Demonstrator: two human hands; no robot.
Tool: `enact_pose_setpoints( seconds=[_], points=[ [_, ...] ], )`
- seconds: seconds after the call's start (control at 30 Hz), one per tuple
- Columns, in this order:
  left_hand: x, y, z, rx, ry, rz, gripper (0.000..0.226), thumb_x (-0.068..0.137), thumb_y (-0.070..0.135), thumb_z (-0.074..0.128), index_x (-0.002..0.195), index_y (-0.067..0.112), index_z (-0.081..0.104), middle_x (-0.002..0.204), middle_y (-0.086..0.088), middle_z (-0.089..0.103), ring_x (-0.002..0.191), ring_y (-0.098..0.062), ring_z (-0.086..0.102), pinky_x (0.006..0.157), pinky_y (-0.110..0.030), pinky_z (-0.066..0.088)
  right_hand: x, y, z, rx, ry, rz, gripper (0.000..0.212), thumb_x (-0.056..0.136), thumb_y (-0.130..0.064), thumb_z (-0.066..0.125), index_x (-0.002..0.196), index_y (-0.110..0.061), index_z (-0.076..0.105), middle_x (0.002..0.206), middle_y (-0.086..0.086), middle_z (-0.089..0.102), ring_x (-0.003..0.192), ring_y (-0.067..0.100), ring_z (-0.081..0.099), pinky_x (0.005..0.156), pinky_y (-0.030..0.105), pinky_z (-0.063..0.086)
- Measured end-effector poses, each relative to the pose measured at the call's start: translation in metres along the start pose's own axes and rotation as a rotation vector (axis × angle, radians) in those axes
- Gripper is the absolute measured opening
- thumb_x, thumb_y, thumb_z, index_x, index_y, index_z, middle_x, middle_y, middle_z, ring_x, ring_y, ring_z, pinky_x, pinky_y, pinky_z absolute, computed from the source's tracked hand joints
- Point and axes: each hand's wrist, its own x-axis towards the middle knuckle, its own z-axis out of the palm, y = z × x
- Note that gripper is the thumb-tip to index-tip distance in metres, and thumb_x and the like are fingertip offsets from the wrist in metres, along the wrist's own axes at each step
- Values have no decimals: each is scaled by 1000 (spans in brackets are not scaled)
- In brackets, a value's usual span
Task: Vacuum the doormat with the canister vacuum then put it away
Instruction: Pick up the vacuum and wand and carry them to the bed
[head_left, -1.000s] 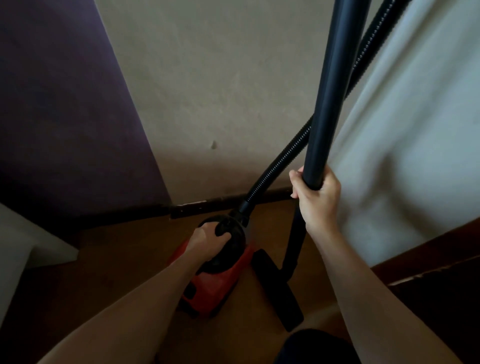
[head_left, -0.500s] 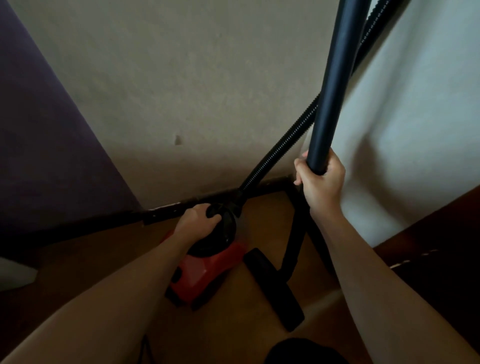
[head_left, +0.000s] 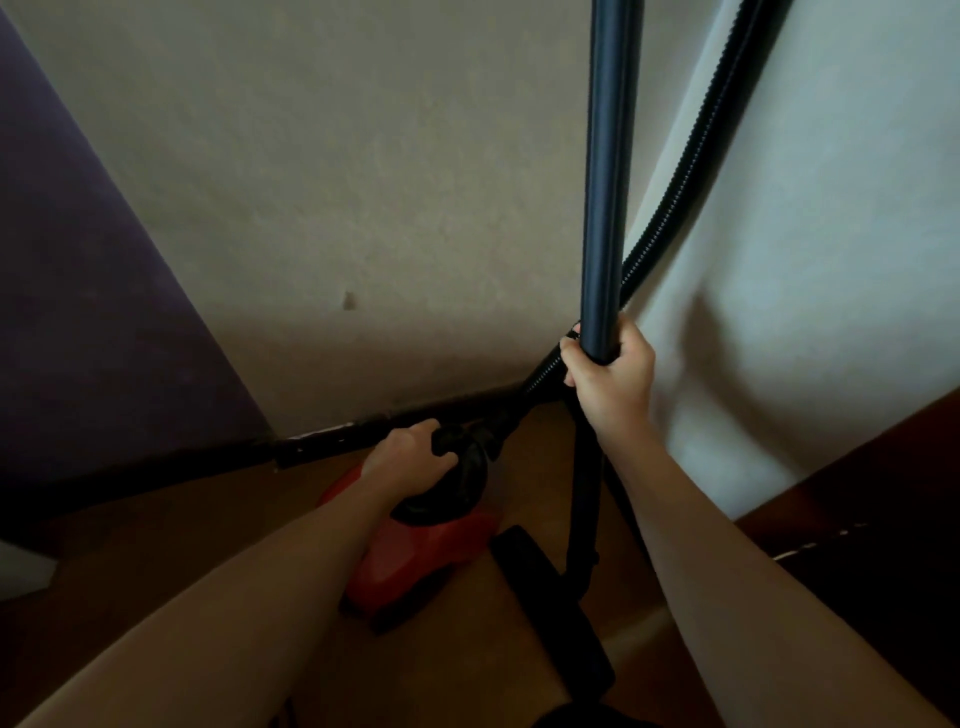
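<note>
Both hands grip the vacuum: the left hand curls over the black handle atop the red canister, the right hand wraps the upright wand. The canister sits on the brown floor in a wall corner, hose rising beside the wand, floor head just right of it.

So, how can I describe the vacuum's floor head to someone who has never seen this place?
Look at the corner where two pale walls meet the brown floor. Right of the red canister there, at the foot of the black wand, lies the floor head. Unlike the ribbed hose and round wand, it is a flat, long black bar.
</note>
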Motion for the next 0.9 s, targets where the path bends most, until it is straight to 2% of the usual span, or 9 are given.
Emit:
enact_pose_setpoints(
  seconds=[0.07, 0.2, 0.37, 0.47, 0.57, 0.7, 0.73, 0.83, 0.9],
  points=[
    [-2, -6, 0, -23, 5, 9, 53, 99, 42, 55, 145, 21, 42, 107, -5, 62, 77, -20, 62, 59, -32, 52, 3, 0, 5, -25, 13, -7, 22, 79, -19, 72, 82, -37, 58, 74, 10, 62, 61, 33, 64, 56, 37, 55],
    [-8, -17, -5, -44, 39, 11, 50, 94, 46, 60, 136, 22, 49, 111, -7, 65, 87, -22, 67, 73, -39, 60, 6, 3, 6, -46, 41, -21, 13, 73, -37, 69, 81, -39, 59, 78, 9, 65, 68, 37, 67, 63, 52, 59],
    [-23, -15, -9, -51, 121, 78, 49, 91, 48, 64, 132, 24, 51, 118, -1, 64, 93, -19, 66, 75, -40, 61, 2, 2, 5, -103, 53, -18, 30, 75, -35, 75, 98, -21, 63, 82, -7, 64, 78, 25, 71, 70, 51, 62],
    [-32, -10, -13, -54, 211, 128, 53, 90, 49, 64, 134, 23, 51, 127, 1, 60, 106, -18, 62, 81, -40, 59, 2, -3, 5, -173, 44, -38, 41, 81, -25, 80, 115, -11, 63, 95, -1, 68, 88, 19, 68, 85, 48, 59],
    [-41, -6, -21, -89, 284, 176, 55, 90, 50, 65, 136, 24, 50, 129, 2, 59, 110, -18, 61, 85, -41, 58, 0, -10, 2, -223, 65, -82, 67, 78, -31, 83, 136, -13, 56, 121, 6, 67, 108, 21, 66, 96, 44, 57],
    [-65, -13, -40, -146, 363, 208, 56, 89, 50, 66, 137, 26, 50, 128, 5, 59, 113, -16, 60, 86, -42, 58, -11, -38, -7, -274, 135, -324, 79, 75, -30, 84, 143, -7, 50, 130, 16, 55, 119, 26, 57, 102, 23, 48],
    [-74, -18, -46, -152, 378, 211, 56, 88, 50, 66, 136, 27, 50, 127, 6, 59, 112, -15, 60, 85, -41, 58, -15, -49, -8, -302, 140, -413, 77, 76, -27, 84, 141, -3, 51, 130, 21, 55, 120, 31, 56, 105, 25, 46],
    [-106, -44, -67, -153, 449, 211, 56, 82, 57, 62, 130, 29, 53, 121, 10, 62, 108, -12, 62, 84, -40, 58, -30, -86, 5, -347, 82, -654, 67, 78, -20, 83, 134, 4, 55, 126, 26, 58, 120, 42, 55, 105, 47, 48],
    [-131, -71, -84, -115, 503, 183, 57, 79, 59, 59, 127, 30, 55, 117, 11, 63, 105, -10, 64, 82, -39, 58, -42, -105, 29, -328, -41, -757, 60, 81, -20, 80, 132, 4, 58, 123, 26, 59, 117, 43, 56, 104, 47, 48]
  ],
)
